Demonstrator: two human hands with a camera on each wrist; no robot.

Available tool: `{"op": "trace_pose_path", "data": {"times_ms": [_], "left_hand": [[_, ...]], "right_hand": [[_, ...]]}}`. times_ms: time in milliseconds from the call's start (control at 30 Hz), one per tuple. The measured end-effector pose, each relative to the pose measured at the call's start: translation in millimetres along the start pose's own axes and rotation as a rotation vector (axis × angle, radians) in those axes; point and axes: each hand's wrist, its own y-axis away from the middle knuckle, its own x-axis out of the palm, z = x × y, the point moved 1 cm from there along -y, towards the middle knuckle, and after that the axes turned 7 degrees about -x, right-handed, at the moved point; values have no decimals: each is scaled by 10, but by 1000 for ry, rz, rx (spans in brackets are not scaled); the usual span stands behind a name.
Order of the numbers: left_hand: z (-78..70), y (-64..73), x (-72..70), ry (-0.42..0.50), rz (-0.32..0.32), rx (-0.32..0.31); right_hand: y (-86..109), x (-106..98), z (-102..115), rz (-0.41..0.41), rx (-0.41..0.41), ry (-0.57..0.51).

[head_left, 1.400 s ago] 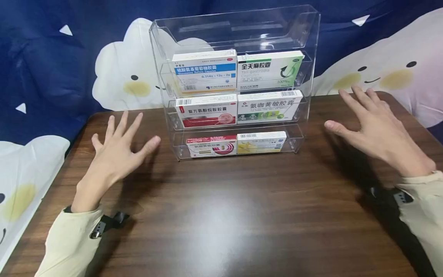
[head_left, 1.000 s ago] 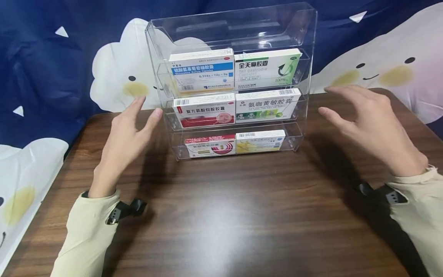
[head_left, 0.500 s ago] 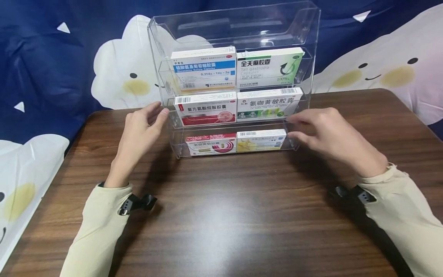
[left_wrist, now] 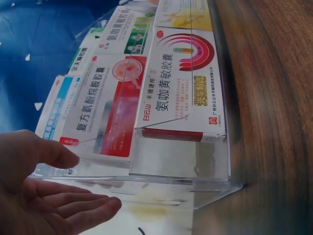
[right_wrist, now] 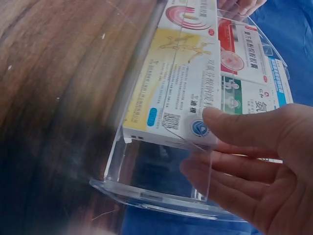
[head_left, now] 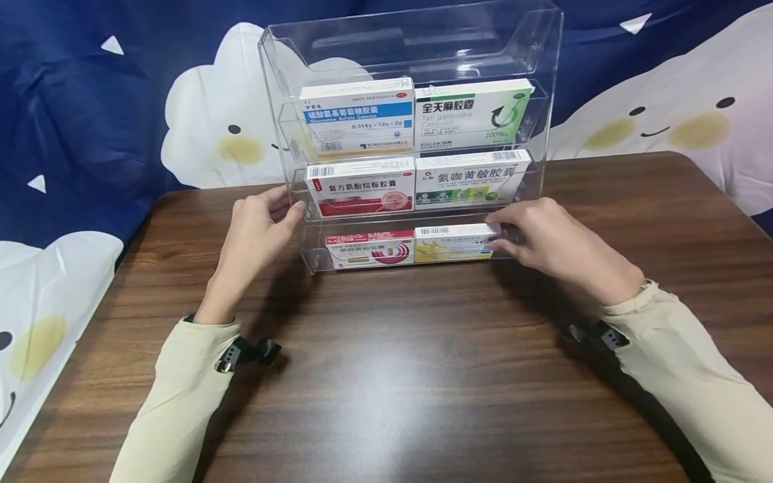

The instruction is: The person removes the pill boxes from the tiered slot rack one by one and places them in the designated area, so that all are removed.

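A clear acrylic display rack (head_left: 403, 50) holds medicine boxes in its tiers. My left hand (head_left: 250, 231) grips the rack's left side, thumb in front and fingers outside the side wall (left_wrist: 205, 188). At the bottom tier's right end, my right hand (head_left: 552, 241) reaches to the yellow-and-white medicine box (right_wrist: 168, 83). Its thumb (right_wrist: 232, 125) lies at that box's upper corner, and the other fingers are by its end, partly seen through the clear front panel. Left of it stands a red-and-white medicine box (left_wrist: 181, 83) with pink arcs.
The middle tier has a red-fronted box (head_left: 362, 194) and a green-striped box (head_left: 471, 181). Above them stand a blue-banded box (head_left: 359, 121) and a green-and-white box (head_left: 474, 117). The wooden table (head_left: 386, 376) extends in front; a blue cloud-print cloth (head_left: 199, 134) hangs behind.
Both hands have come inward from spread positions beside the rack. The left has reached the rack's left wall; the right has come down and left to the bottom-right box. The boxes have stayed in place.
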Motion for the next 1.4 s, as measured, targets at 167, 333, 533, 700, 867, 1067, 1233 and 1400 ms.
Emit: {"op": "trace_pose_path", "data": {"times_ms": [167,333,533,700,867,1067,1233,1400], "left_hand": [[22,14,9,1,15,-6],[33,10,30,-12,19,-2],[29,15,27,-53,3,-2],[43,41,33,-78,6,-3],[59,48,28,-82,10,2],[45,44,26,-88,-4,12],[14,44,12,-96,-19,28],[-14,20,-11,-96,7,27]], "right_hand": [[2,56,-10,1,-18,1],[3,84,-22,5,-18,8],[-18,90,-44,9,18,-23],[-9,88,-46,-32,41,-32],[-12,63,-46,-100,56,-41],[-18,-5,-36,-147,145,-93],[-9,-106,-16,-221,156,-124],[24,-240,16,-259,229,-110]]}}
